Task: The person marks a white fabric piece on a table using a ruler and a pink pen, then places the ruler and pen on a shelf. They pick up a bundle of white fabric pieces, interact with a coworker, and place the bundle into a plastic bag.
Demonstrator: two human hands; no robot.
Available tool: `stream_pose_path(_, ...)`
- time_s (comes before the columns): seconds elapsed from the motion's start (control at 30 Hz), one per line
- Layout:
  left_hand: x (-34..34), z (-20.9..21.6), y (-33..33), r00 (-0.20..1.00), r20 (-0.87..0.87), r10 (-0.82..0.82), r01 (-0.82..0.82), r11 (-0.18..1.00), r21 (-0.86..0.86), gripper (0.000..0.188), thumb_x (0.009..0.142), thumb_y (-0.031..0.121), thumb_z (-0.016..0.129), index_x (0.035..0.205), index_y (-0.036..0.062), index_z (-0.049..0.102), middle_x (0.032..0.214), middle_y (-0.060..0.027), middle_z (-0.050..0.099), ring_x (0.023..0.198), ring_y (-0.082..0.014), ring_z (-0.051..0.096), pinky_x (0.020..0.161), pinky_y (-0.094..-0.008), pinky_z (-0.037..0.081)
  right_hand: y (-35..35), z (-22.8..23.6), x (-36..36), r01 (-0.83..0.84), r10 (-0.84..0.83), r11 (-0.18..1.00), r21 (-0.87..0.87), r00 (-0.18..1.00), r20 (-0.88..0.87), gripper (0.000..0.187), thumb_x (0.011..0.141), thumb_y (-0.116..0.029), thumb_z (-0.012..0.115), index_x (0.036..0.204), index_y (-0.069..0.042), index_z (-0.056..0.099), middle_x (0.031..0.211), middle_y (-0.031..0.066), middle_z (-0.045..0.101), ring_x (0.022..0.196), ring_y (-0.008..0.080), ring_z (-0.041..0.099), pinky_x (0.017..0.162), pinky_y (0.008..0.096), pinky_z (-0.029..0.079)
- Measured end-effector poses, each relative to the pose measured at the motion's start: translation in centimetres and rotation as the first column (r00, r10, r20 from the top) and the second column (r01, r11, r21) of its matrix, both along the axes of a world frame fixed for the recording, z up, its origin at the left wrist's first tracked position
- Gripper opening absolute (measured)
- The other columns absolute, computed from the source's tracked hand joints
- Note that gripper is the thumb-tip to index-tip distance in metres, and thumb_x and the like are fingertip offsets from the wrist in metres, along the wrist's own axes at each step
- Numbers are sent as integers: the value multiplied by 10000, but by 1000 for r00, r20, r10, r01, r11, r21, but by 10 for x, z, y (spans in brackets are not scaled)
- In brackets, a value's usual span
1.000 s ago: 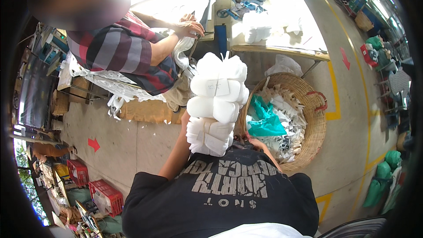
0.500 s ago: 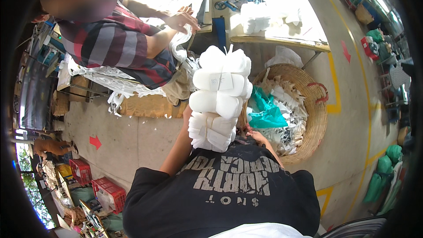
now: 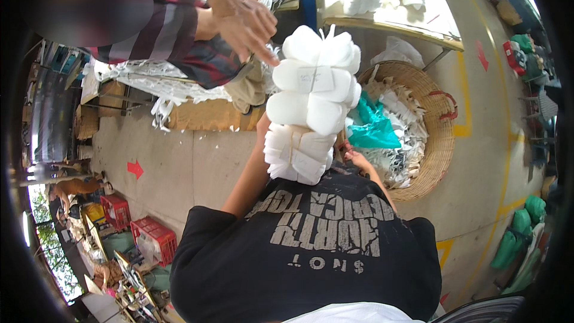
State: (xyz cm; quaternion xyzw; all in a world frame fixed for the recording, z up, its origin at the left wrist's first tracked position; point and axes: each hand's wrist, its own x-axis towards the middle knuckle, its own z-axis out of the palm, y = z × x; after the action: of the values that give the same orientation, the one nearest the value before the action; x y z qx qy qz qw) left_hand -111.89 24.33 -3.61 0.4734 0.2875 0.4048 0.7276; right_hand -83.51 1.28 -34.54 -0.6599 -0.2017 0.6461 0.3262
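One head-worn fisheye view looks steeply down the person's own chest from close above; the stack of white foam bundles (image 3: pixel 311 101) sits very near the lens, the woven basket (image 3: pixel 439 137) and concrete floor (image 3: pixel 179 161) lie farther below

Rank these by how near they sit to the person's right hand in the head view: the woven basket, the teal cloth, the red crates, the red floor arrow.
From the right hand:
1. Teal cloth, just above it, inside the basket.
2. Woven basket, its rim to the right.
3. Red floor arrow, far left on the concrete.
4. Red crates, lower left; close to the arrow's distance, so hardly separable.
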Motion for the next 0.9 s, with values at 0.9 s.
stream_pose_path(0.9,-127,57,-87,985,-59,164,-168,984,-55,412,1067,149,496,1445,-14,525,1373,-134,637,1227,-220,631,1049,-367,508,-9,87,-68,150,-45,960,-237,916,399,481,938,-228,611,1328,-14,428,862,155,628,553,249,617,467,422,502)
